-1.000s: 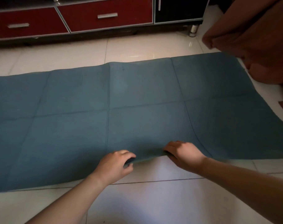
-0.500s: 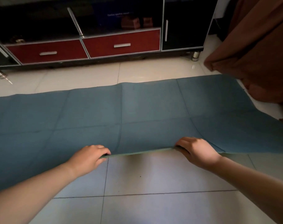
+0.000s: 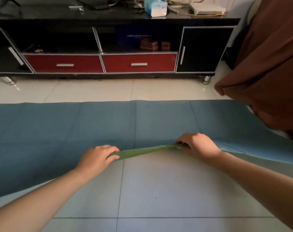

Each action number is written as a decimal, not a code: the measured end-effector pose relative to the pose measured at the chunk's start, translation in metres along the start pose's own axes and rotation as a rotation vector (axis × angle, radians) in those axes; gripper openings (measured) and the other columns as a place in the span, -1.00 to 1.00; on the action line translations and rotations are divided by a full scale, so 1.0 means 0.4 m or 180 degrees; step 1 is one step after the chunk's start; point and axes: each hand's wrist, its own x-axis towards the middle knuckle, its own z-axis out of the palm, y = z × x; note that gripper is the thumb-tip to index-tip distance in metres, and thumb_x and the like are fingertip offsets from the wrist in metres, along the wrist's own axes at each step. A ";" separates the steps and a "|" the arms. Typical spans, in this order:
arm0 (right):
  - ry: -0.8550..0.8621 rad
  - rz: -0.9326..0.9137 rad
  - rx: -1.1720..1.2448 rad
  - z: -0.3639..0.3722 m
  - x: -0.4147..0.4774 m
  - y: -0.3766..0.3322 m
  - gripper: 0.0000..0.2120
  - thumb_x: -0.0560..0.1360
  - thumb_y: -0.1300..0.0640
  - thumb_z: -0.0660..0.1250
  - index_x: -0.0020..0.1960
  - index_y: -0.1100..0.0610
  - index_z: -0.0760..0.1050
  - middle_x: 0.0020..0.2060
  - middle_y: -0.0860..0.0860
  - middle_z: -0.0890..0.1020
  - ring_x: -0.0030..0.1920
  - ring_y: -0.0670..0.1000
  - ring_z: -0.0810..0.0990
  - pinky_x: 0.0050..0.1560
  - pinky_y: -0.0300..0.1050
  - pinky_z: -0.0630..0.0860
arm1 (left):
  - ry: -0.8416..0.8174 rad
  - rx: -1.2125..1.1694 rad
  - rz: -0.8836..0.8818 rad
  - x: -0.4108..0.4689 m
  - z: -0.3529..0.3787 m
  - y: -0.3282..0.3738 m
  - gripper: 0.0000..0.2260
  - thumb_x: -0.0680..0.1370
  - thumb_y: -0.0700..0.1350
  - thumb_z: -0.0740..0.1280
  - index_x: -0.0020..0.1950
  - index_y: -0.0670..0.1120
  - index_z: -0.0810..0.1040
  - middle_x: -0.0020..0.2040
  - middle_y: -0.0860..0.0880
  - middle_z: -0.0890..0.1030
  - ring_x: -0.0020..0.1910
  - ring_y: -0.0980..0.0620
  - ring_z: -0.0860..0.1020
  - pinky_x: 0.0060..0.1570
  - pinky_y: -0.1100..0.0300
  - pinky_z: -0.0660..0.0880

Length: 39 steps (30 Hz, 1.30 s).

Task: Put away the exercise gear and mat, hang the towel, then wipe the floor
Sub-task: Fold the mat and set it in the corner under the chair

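**Mat: near edge lifted at mid-length, two-handed grip**

The blue mat [image 3: 109, 124] lay spread lengthwise on the tiled floor [image 3: 159, 190], between my view and the TV cabinet [image 3: 139, 63]. Its right end ran close under a hanging brown cloth [image 3: 273, 72].

I had both hands on the near long edge, set apart from each other. The left hand [image 3: 99, 158] had its fingers [image 3: 112, 149] curled over the edge, pinching it. The right hand [image 3: 197, 146] gripped the same edge in the same way.

Between the two grips the edge stood off the floor and was turned enough to show the green underside [image 3: 142, 151]. To either side the mat lay flat.

My reading is that the spaced grips held the thin edge taut, so it would rise straight and carry over toward the far edge along the creases already in the mat. I judged the fold barely begun. No towel or wiping cloth was in view.
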 end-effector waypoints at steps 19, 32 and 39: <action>-0.0325 0.0401 -0.0049 -0.065 -0.045 -0.009 -0.85 0.45 0.05 0.41 0.01 0.04 0.61 -0.08 -0.09 0.67 -0.07 0.01 0.61 -0.12 -0.18 0.42 | 0.0322 -0.0131 0.0235 -0.035 -0.048 -0.061 -0.50 0.36 0.39 -0.01 -0.05 0.17 0.58 -0.14 0.19 0.63 -0.18 0.02 0.60 -0.32 0.21 0.40; -0.0403 -0.0115 -0.0237 -0.070 -0.039 -0.060 -0.79 0.51 -0.02 0.28 0.13 -0.05 0.53 0.06 -0.16 0.60 0.06 -0.05 0.55 -0.10 -0.22 0.36 | 0.0373 -0.0084 0.0139 -0.064 -0.069 -0.022 -0.46 0.33 0.40 0.02 0.00 0.14 0.62 -0.04 0.25 0.62 -0.09 0.09 0.59 -0.29 0.43 0.29; -0.0253 -0.0037 -0.0485 -0.034 0.115 -0.109 -0.80 0.55 -0.01 0.20 0.12 0.01 0.47 0.06 -0.05 0.57 0.09 0.07 0.52 -0.10 -0.10 0.41 | 0.0776 -0.0036 -0.0091 0.037 -0.071 -0.022 -0.78 0.47 0.11 0.37 0.01 0.03 0.62 -0.01 0.12 0.66 -0.06 0.00 0.62 -0.24 0.20 0.43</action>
